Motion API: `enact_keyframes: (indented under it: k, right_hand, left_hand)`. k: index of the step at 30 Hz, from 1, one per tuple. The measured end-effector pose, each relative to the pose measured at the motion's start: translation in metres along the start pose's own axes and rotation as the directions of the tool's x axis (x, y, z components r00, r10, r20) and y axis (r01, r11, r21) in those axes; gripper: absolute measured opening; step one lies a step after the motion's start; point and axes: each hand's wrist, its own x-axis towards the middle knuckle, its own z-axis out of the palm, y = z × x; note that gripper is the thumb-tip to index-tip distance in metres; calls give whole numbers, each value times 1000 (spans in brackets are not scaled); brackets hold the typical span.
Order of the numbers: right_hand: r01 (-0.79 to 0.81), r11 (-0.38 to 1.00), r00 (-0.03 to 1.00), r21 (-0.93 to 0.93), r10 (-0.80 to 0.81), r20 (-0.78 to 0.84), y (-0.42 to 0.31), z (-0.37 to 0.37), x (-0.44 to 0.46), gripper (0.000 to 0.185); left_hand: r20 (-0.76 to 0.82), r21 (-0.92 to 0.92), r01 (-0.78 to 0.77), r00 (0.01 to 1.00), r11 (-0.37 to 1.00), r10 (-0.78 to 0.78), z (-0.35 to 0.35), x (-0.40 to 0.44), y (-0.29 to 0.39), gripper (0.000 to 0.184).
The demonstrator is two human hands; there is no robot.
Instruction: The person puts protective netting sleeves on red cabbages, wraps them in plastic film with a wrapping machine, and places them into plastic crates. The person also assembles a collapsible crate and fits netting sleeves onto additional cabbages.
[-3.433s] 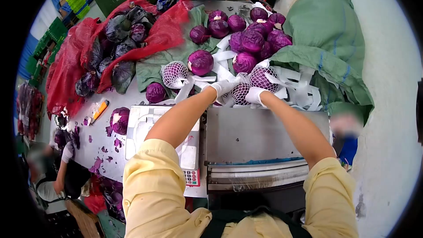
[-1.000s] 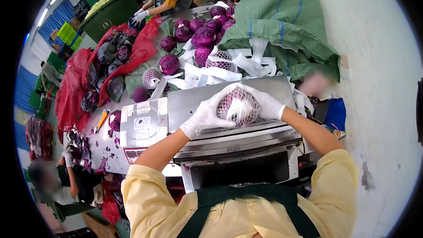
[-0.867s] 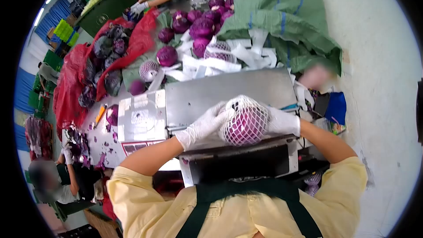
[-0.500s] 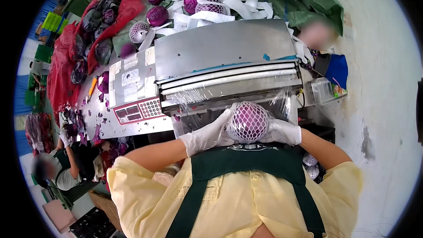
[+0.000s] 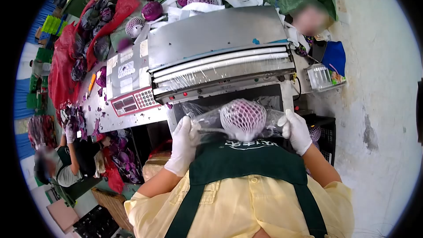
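Observation:
A purple cabbage in white foam netting [image 5: 243,118] hangs in clear plastic film in front of my apron. The film spreads out to both sides of it. My gloved left hand [image 5: 184,143] is closed on the film's left end, and my gloved right hand [image 5: 296,131] pinches the right end. Neither hand touches the cabbage itself. Beyond them stands the metal wrapping machine [image 5: 216,31], with film stretched over its white rollers [image 5: 220,64]. Left of the machine is a scale [image 5: 136,101] with a red-edged keypad.
Netted and bare purple cabbages [image 5: 152,11] lie behind the machine among white foam strips. A red mesh sack [image 5: 64,75] and an orange-handled knife [image 5: 92,82] are at the left. A plastic box [image 5: 319,77] sits at the right. A co-worker [image 5: 61,161] is at the lower left.
The netted cabbage went from behind the machine to in front of my apron, now in film. My hands have moved apart, off the cabbage and out to the film's ends. The view has tilted down.

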Motion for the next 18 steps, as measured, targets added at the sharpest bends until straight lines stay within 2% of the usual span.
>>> enact_keyframes:
  k: [1,2,3,4,5,6,7,8,9,10,12,13,15,16,18]
  right_hand:
    - [-25,1000,999,-9,26,23,6,-14,-1,43]
    - [-148,989,989,29,148,-8,24,-24,3,43]
    - [-221,974,974,-46,222,34,50,-39,9,43]
    - [-278,959,959,-56,281,40,73,-43,19,39]
    - [-331,941,941,-67,334,47,95,-47,31,36]
    - [-119,931,984,-345,157,84,121,-46,50,32]
    - [102,849,978,-519,12,210,140,-37,69,30]
    - [324,699,935,-637,-134,329,158,-28,87,29]
    - [523,554,844,-648,-230,484,173,-14,102,31]
    - [416,708,867,-570,-120,483,203,-8,115,32]
    - [516,622,819,-589,-158,551,200,6,110,37]
    - [586,533,788,-610,-202,581,192,7,103,39]
    - [677,291,736,-676,-302,606,173,6,88,41]
    - [613,468,784,-636,-266,560,149,7,70,39]
    - [664,131,748,-737,-148,647,69,36,47,30]
  left_hand:
    - [-28,31,89,996,996,-88,-9,-6,-7,31]
    - [-101,180,149,986,972,-132,-26,-3,-23,30]
    - [-177,319,216,970,923,-166,-43,3,-43,30]
    - [-205,385,281,955,879,-216,-43,6,-55,28]
    - [-128,428,313,950,848,-285,-57,22,-79,24]
    - [-44,473,271,958,839,-285,-55,32,-95,25]
    - [-5,582,245,954,776,-298,-45,45,-113,27]
    - [93,583,270,915,766,-393,-46,70,-138,29]
    - [299,843,-100,904,528,-305,-34,84,-152,28]
    - [489,871,-463,848,167,-202,-22,98,-167,30]
    - [557,687,-305,804,659,-209,-45,132,-209,34]
    - [675,726,-607,719,323,-165,-46,135,-206,35]
    - [688,722,-691,722,-32,-67,-26,107,-185,40]
    - [677,725,-676,735,-131,-46,-17,93,-173,33]
    - [624,768,-592,778,-245,72,23,65,-132,20]
